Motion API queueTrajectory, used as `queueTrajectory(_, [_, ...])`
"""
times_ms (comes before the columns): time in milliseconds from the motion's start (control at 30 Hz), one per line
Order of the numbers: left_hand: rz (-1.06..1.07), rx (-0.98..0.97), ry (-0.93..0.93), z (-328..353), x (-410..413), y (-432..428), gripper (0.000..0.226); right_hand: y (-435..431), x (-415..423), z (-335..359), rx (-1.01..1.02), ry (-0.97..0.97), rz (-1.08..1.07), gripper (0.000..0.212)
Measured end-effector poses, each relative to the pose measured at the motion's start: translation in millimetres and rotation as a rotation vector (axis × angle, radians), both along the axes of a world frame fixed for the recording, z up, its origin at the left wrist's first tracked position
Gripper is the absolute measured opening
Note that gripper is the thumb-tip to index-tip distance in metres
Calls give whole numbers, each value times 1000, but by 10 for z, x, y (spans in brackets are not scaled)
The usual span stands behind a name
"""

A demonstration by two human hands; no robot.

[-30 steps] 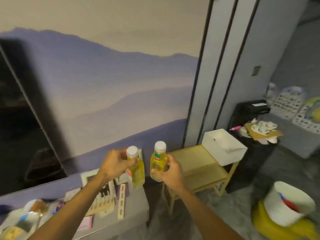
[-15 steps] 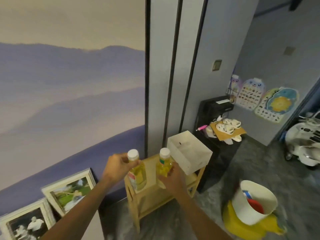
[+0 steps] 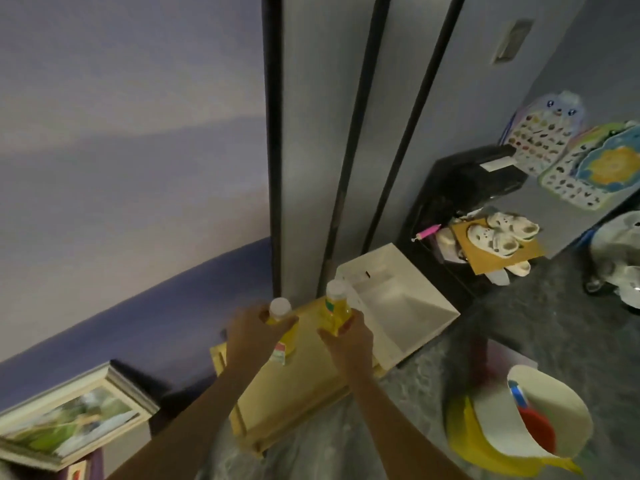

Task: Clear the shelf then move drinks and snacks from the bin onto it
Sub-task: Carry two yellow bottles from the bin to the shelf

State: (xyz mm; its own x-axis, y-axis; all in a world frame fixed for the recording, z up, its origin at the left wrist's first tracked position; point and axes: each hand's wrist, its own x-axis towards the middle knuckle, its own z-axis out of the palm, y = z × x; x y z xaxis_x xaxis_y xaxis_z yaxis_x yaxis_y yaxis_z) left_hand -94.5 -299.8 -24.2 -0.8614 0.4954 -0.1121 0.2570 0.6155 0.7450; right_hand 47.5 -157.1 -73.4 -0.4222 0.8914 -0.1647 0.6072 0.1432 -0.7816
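Note:
A small yellow wooden shelf (image 3: 294,396) stands against the wall below me. My left hand (image 3: 251,336) grips a yellow drink bottle with a white cap (image 3: 289,336) over the shelf's top. My right hand (image 3: 348,339) grips a second yellow bottle with a white cap (image 3: 334,313) just to the right of the first. Both bottles are upright, close above the shelf top or touching it; I cannot tell which. A white open box (image 3: 398,313) sits on the right end of the shelf.
A white bin (image 3: 550,414) with red and blue items lies tilted on a yellow object on the floor at the right. A black stand (image 3: 460,202) holds white shoes on cardboard. Framed pictures (image 3: 69,427) lean at the lower left.
My view has swung right and closer to the shelf. Both hands have carried the two bottles forward and down over the shelf top.

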Motion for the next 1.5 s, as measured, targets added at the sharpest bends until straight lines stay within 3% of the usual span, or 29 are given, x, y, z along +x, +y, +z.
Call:
queueTrajectory(233, [141,53,24,-877,-165,611,43,542,-303,-980,-43,16,-16,61])
queueTrajectory(333, [182,46,52,-1188,-156,787,50,608,-411,-1405,-20,58,-43,81])
queueTrajectory(467, [207,46,137,-1357,-92,1006,54,681,-550,-1462,-99,107,20,57])
queueTrajectory(600, [246,33,102,-1392,-46,1096,68,651,-678,-1482,-62,208,-34,94])
queueTrajectory(633, [216,38,57,-1441,-43,1059,76,659,-664,-1525,-58,189,-5,94])
queueTrajectory(733, [81,-24,-75,-1648,-39,888,93,744,-579,-1545,-15,91,81,62])
queueTrajectory(833, [107,-22,-138,-1773,-28,866,81,788,-557,-1572,13,96,110,51])
queueTrajectory(1200, [153,13,-122,-1918,-86,1205,66,1000,-717,-1608,46,61,83,44])
queueTrajectory(1367, [115,-2,-125,-1836,-99,1168,71,973,-638,-1515,45,47,120,47])
queueTrajectory(1500, [25,-87,-99,-1613,-126,952,88,858,-548,-1231,110,15,116,44])
